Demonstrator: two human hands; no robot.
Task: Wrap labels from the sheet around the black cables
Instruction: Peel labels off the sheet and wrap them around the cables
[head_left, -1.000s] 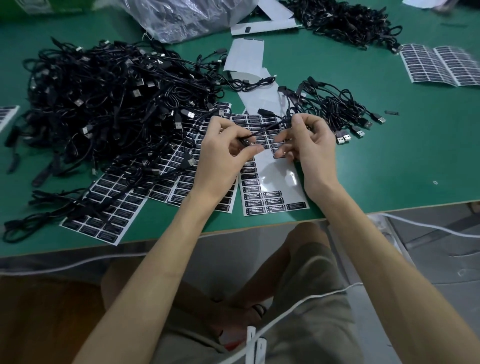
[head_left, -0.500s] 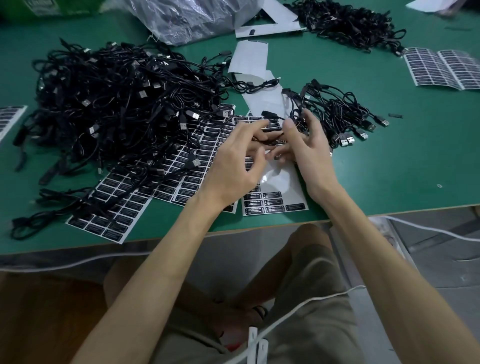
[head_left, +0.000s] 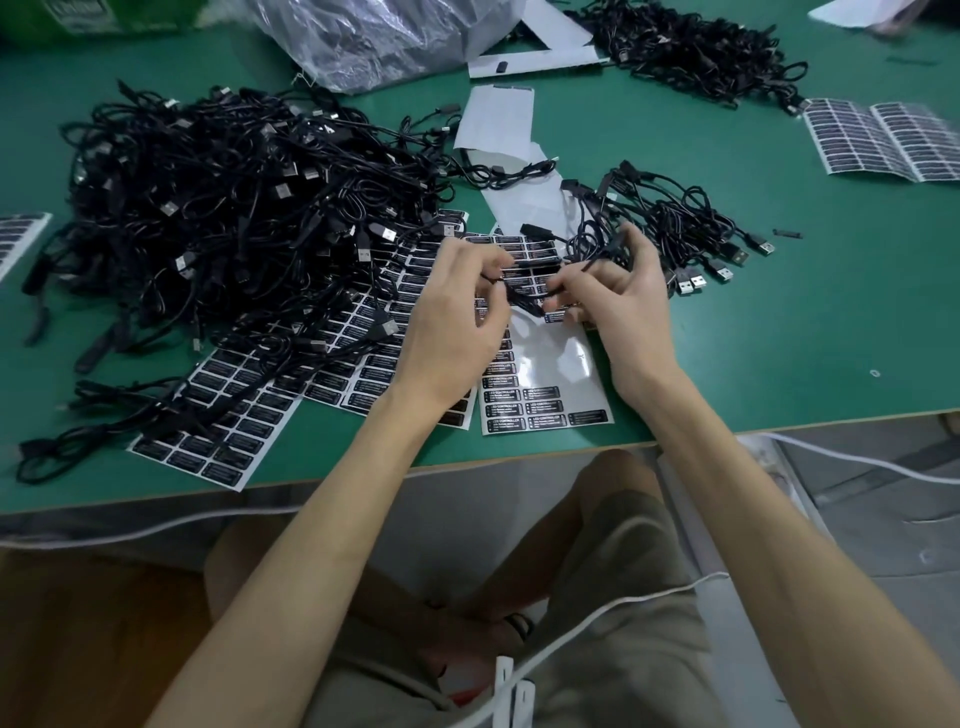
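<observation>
The grip of each hand is closed on one black cable (head_left: 522, 300): the left hand (head_left: 457, 322) and right hand (head_left: 623, 306) pinch it between fingertips, just above the label sheet (head_left: 545, 410). A cable pile (head_left: 234, 208) lies left of that sheet, and a smaller bundle (head_left: 675, 218) lies beyond it on the worktop (head_left: 779, 338).

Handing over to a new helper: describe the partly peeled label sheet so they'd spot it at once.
Find the near edge of the green table, then look between the left hand and right hand. The label sheet runs from that edge up under them. Unlike the full sheets on its left, its middle is bare shiny backing, with few black labels left at the near end.
</observation>
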